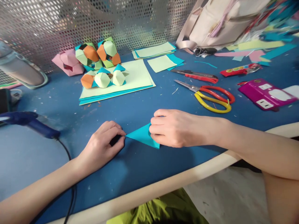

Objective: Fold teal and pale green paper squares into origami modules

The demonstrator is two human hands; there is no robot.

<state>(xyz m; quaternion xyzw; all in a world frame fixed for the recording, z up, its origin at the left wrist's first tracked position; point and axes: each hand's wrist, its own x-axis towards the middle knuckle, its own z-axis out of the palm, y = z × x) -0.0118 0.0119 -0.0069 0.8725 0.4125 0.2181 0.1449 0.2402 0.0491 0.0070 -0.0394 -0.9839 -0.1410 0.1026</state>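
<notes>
A folded blue sheet of paper (142,136) lies on the blue tabletop as a pointed triangle, its tip toward the left. My left hand (104,141) pinches that tip between thumb and forefinger. Over the wide end on the right, my right hand (174,128) has its fingers curled down on the paper and hides part of it. Behind the hands, small folded paper pieces (102,80) in orange, pale green and blue rest on a stack of paper sheets (137,74).
Scissors (213,98) and a box cutter (201,76) lie beyond my right hand, near a purple box (266,95). At left is a glue gun (35,123) with its cord. Paper balls (87,55), a bag (224,25) and a bottle (20,65) stand along the perforated metal panel (112,21).
</notes>
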